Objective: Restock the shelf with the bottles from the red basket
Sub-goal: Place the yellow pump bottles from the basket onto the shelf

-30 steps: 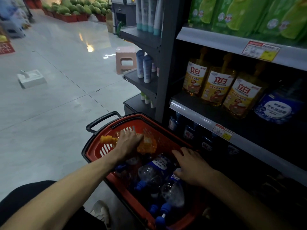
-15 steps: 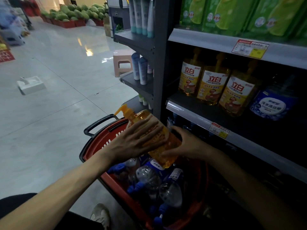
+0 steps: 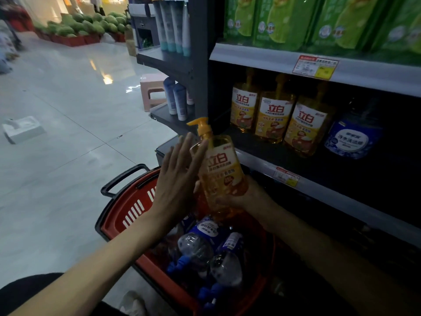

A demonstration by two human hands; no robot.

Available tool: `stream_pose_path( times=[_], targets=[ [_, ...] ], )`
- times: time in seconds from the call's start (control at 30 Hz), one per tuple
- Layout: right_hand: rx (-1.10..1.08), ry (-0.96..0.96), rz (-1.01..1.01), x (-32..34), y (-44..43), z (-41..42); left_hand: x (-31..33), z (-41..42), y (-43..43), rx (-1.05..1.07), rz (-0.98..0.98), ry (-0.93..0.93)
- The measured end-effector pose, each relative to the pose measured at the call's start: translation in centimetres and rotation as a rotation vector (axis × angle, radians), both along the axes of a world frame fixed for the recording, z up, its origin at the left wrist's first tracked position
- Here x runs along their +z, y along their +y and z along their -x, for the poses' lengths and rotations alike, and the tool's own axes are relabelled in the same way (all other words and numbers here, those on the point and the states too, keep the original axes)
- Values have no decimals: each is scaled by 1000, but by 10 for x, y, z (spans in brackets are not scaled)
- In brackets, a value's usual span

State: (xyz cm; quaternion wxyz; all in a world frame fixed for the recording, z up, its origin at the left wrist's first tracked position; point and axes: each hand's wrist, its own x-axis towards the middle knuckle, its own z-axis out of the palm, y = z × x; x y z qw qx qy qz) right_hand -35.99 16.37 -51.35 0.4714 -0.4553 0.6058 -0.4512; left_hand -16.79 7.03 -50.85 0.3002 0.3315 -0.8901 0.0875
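Yellow 立白 pump bottle (image 3: pixel 219 169) held nearly upright above the red basket (image 3: pixel 127 213), just off the shelf (image 3: pixel 330 190) edge.

The right hand (image 3: pixel 242 197) grips the bottle's lower body with its fingers curled round it. The left hand (image 3: pixel 180 176), fingers straight and spread wide, lies flat against its side at 9 o'clock. The label reads 立白 in red on white, with the smaller lines blurred. At 6 o'clock, clear bottles (image 3: pixel 198 245) with blue caps lie in the basket. At 2 o'clock three yellow bottles (image 3: pixel 274 117) with the same 立白 label stand in a row on the shelf. A blue-labelled bottle (image 3: pixel 353 137) stands just beside them, its writing too soft to read. The price tag (image 3: pixel 286 177) is unreadable. Green pouches (image 3: pixel 284 21) stand at 1 o'clock.
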Motion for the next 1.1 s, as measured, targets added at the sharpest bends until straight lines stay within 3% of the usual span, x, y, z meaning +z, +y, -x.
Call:
stream_pose_path(
  times=[0.17, 0.23, 0.67, 0.83, 1.1],
  targets=[
    [-116, -45, 96, 6, -6, 7, 24, 22, 5, -43, -1204, 541],
    [-137, -57, 119, 8, -10, 9, 30, 31, 1, -82, -1389, 626],
    [-214, -26, 167, 8, -48, 39, 24, 80, -35, -167, -1233, 765],
    [-403, 199, 234, 5, -74, 47, 22, 104, -61, -195, -997, 725],
    [-680, 206, 302, 4, -117, 63, 20, 141, -92, -324, -863, 790]
  ],
)
